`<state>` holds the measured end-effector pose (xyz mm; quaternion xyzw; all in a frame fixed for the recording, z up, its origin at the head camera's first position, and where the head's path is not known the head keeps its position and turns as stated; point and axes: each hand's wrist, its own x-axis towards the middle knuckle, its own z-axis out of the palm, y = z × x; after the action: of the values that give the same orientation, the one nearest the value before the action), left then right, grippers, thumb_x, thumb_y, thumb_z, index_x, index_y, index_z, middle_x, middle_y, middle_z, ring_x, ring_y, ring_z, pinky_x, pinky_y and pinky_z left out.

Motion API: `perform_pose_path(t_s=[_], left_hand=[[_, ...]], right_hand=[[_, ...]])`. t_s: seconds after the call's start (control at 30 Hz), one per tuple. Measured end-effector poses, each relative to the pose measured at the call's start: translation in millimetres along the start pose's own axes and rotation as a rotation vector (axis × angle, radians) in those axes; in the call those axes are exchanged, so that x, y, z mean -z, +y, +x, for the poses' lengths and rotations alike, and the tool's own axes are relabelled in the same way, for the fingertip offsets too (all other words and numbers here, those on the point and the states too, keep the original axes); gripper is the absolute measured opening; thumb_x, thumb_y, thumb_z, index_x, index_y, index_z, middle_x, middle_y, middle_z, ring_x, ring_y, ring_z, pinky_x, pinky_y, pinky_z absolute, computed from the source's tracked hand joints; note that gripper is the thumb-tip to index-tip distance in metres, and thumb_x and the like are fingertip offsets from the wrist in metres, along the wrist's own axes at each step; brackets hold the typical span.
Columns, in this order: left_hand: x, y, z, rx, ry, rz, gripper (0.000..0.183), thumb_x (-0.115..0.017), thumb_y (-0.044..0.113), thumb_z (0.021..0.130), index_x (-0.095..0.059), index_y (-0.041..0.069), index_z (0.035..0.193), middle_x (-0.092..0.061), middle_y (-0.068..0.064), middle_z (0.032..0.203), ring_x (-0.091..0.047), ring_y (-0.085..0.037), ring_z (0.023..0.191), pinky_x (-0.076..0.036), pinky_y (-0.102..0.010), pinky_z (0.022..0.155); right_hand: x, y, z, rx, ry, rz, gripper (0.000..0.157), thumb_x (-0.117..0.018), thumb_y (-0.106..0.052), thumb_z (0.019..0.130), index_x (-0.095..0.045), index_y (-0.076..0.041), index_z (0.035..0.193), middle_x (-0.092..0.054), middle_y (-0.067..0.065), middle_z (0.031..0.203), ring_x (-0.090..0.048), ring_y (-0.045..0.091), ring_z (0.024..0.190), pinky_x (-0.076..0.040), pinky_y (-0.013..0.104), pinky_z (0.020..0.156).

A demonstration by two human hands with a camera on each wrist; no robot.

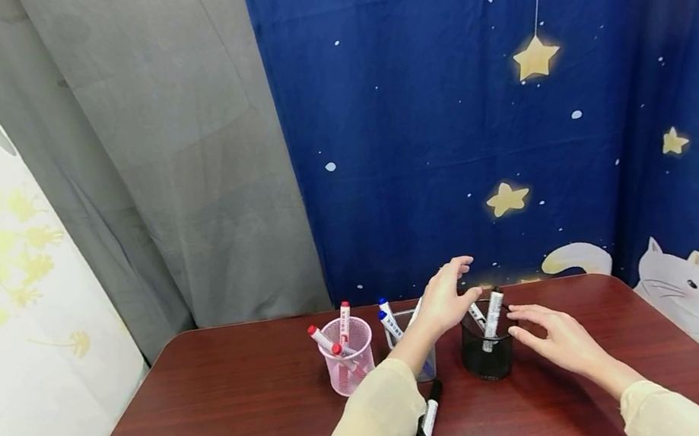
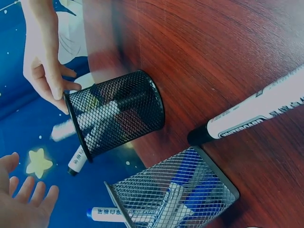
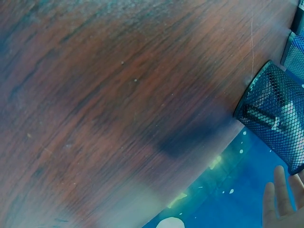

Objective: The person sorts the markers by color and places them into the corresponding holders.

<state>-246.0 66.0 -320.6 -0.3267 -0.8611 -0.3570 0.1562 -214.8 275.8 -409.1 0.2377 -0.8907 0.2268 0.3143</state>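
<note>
A black mesh pen cup [image 1: 488, 364] stands upright at the table's back, holding white markers [image 1: 494, 319] that lean against its rim. One marker end [image 2: 61, 131] is blurred in the left wrist view. My left hand [image 1: 448, 299] hovers above and left of this cup, fingers spread and holding nothing. On the cup's other side is my right hand [image 1: 561, 343], its fingertips [image 2: 58, 90] at the rim, apparently touching it. Part of the right hand [image 3: 285, 202] also shows in the right wrist view, with fairly straight fingers.
Beside the black cup, partly behind my left arm, is a grey mesh cup [image 2: 218, 178] with blue-capped markers [image 1: 389, 323]. Farther left stands a pink mesh cup [image 1: 359, 340] with red-capped markers [image 1: 344, 321]. Black-capped markers [image 1: 429, 428] lie on the table [image 1: 231, 423] near my left sleeve.
</note>
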Motion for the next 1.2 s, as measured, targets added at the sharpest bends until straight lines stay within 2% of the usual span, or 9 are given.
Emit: perform_pose_path(t_s=[0.13,0.37,0.53,0.67,0.8,0.93,1.07,1.13,1.2], left_hand=[[2.7,-1.3,-3.1,-0.008,0.000,0.007,0.045,-0.061,0.021,0.083,-0.046,0.012,0.124,-0.054,-0.003,0.114,-0.049,-0.011,0.104,-0.038,-0.024,0.085],[4.8,0.5,-12.9,-0.072,-0.009,-0.064,0.042,-0.060,0.020,0.083,-0.047,0.010,0.122,-0.054,-0.006,0.112,-0.051,-0.014,0.101,-0.039,-0.020,0.081],[4.5,3.7,-25.9,-0.150,-0.015,-0.067,0.036,-0.061,0.018,0.083,-0.052,0.010,0.117,-0.057,-0.002,0.106,-0.053,-0.010,0.096,-0.039,-0.016,0.077],[4.0,5.6,-41.1,-0.232,-0.052,-0.040,0.029,-0.061,0.018,0.082,-0.057,0.011,0.110,-0.058,0.003,0.099,-0.053,-0.002,0.088,-0.039,-0.013,0.072],[4.2,7.0,-57.9,-0.336,-0.099,0.000,0.022,-0.061,0.017,0.082,-0.060,0.011,0.103,-0.059,0.005,0.095,-0.053,0.001,0.086,-0.037,-0.010,0.073],[8.2,9.8,-76.4,-0.464,-0.184,0.174,0.019,-0.060,0.022,0.083,-0.062,0.016,0.100,-0.058,0.009,0.093,-0.050,0.003,0.088,-0.035,-0.010,0.077],[12.8,12.0,-99.9,-0.684,-0.255,0.507,0.018,-0.057,0.030,0.083,-0.061,0.024,0.099,-0.055,0.015,0.093,-0.049,0.000,0.087,-0.038,-0.013,0.072],[15.1,13.1,-112.1,-0.808,-0.247,0.660,0.014,-0.056,0.030,0.083,-0.060,0.027,0.096,-0.054,0.016,0.090,-0.049,-0.002,0.083,-0.037,-0.015,0.068],[17.0,13.4,-123.0,-0.907,-0.235,0.772,0.011,-0.053,0.029,0.082,-0.059,0.029,0.091,-0.053,0.016,0.088,-0.048,-0.003,0.082,-0.036,-0.017,0.065]], right_hand=[[0.2,0,0,-0.001,-0.006,-0.002,0.026,-0.068,-0.020,0.077,-0.066,-0.007,0.100,-0.061,0.007,0.106,-0.057,0.023,0.095,-0.042,0.041,0.075],[1.0,-1,0,0.003,0.000,0.001,0.026,-0.069,-0.019,0.076,-0.066,-0.007,0.100,-0.061,0.008,0.105,-0.057,0.023,0.094,-0.042,0.042,0.074],[1.0,-1,0,-0.001,-0.002,0.004,0.026,-0.069,-0.019,0.076,-0.066,-0.007,0.100,-0.061,0.009,0.105,-0.058,0.023,0.094,-0.043,0.042,0.073],[0.7,-2,0,-0.001,-0.006,0.009,0.027,-0.068,-0.020,0.077,-0.066,-0.007,0.100,-0.061,0.009,0.105,-0.058,0.024,0.093,-0.044,0.042,0.073],[1.9,-2,0,0.000,-0.008,0.009,0.027,-0.068,-0.020,0.077,-0.065,-0.006,0.100,-0.060,0.009,0.105,-0.058,0.023,0.092,-0.044,0.042,0.072],[3.1,-3,0,-0.002,-0.006,0.009,0.026,-0.068,-0.019,0.077,-0.065,-0.006,0.100,-0.060,0.009,0.106,-0.057,0.024,0.093,-0.043,0.042,0.072],[2.8,-3,0,-0.003,-0.006,0.011,0.026,-0.068,-0.019,0.077,-0.065,-0.007,0.100,-0.060,0.009,0.106,-0.057,0.024,0.094,-0.042,0.041,0.073],[2.7,-3,0,-0.005,-0.007,0.010,0.026,-0.068,-0.020,0.077,-0.066,-0.007,0.100,-0.060,0.008,0.106,-0.057,0.024,0.094,-0.042,0.041,0.073],[2.6,-2,1,-0.012,-0.009,0.009,0.026,-0.068,-0.020,0.078,-0.066,-0.007,0.100,-0.060,0.008,0.106,-0.057,0.024,0.093,-0.043,0.042,0.073]])
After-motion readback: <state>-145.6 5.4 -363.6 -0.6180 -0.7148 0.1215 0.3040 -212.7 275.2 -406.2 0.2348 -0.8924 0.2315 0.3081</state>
